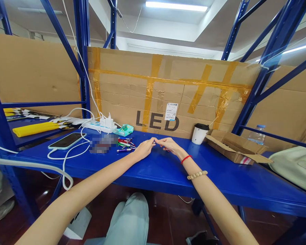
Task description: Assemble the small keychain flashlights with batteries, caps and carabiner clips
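Note:
My left hand [144,149] and my right hand [169,144] meet at the fingertips above the middle of the blue tabletop [153,170]. Both have their fingers pinched together; whatever lies between them is too small or hidden to name. Something small and dark reddish shows beneath my right hand, too unclear to name. Just left of my left hand lies a loose pile of small shiny metal tubes [124,150] in red, green, blue and purple, some with metal clips or rings. A blurred-out patch next to the pile hides what is there.
At the left are a phone [67,140], white cables, a power strip [102,126] with chargers and a green tissue pack [124,130]. A lidded paper cup [199,135] and an open cardboard box [234,146] stand at right. Cardboard [122,88] walls the back between blue posts.

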`<state>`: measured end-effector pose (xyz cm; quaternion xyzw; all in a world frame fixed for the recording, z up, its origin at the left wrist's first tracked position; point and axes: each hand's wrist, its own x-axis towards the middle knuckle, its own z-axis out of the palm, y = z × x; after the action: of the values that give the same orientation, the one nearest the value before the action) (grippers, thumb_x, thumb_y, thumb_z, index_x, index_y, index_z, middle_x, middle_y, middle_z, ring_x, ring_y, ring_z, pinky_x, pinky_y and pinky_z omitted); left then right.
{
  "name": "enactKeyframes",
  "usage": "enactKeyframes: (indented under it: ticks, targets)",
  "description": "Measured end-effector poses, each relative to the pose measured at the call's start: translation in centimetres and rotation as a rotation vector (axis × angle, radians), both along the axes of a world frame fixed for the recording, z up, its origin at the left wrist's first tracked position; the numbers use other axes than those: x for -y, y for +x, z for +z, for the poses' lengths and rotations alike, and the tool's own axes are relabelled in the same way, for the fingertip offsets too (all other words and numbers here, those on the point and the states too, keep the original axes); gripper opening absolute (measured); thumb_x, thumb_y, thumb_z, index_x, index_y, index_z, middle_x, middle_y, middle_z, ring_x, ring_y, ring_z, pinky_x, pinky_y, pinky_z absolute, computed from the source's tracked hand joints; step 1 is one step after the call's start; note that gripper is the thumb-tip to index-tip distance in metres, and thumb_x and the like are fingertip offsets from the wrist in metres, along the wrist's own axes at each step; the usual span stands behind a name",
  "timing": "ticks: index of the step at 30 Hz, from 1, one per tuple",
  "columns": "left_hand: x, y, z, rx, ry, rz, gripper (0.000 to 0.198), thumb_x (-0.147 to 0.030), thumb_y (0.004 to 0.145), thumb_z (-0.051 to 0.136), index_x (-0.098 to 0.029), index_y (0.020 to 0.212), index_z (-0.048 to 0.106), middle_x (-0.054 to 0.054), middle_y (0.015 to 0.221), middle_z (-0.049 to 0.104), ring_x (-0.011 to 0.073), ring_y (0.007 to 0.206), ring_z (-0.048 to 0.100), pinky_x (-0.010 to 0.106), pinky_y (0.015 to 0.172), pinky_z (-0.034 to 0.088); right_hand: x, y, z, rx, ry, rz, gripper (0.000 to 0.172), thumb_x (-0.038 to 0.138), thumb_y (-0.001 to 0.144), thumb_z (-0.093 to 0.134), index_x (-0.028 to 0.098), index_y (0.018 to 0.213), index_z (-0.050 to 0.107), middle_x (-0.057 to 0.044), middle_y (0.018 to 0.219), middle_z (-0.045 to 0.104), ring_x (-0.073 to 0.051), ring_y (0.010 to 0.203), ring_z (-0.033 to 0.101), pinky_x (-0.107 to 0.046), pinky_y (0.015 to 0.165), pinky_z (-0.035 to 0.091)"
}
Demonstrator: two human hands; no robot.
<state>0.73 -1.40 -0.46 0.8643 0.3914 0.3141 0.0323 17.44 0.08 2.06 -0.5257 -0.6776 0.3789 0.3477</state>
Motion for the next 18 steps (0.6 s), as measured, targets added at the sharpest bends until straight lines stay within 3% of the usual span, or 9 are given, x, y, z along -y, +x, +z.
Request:
enactKeyframes:
  ticks: [7, 18]
  targets:
    - [-0.08, 0.26, 0.07, -0.031, 0.008, 0.007, 0.018, -0.02, 0.089, 0.035, -0.019, 0.103, 0.046, 0.008, 0.103, 0.062, 0.0204, 0.095, 0.06, 0.029, 0.076, 0.047, 0.27, 0.25, 0.58, -0.047, -0.124, 0.008, 0.052, 0.053, 0.05, 0.075, 0.013, 0.081, 0.068, 0.003, 0.054, 0.047, -0.002, 0.042, 0.037, -0.018, 0.036, 0.02]
    - [0.32, 0.54, 0.34, -0.056, -0.008, 0.083, 0.018, -0.023, 0.091, 0.031, -0.018, 0.102, 0.045, 0.009, 0.102, 0.063, 0.0209, 0.095, 0.061, 0.029, 0.075, 0.047, -0.17, 0.66, 0.24, -0.059, -0.077, 0.015, 0.05, 0.056, 0.054, 0.071, 0.014, 0.082, 0.067, 0.005, 0.053, 0.044, -0.001, 0.04, 0.031, -0.018, 0.035, 0.018]
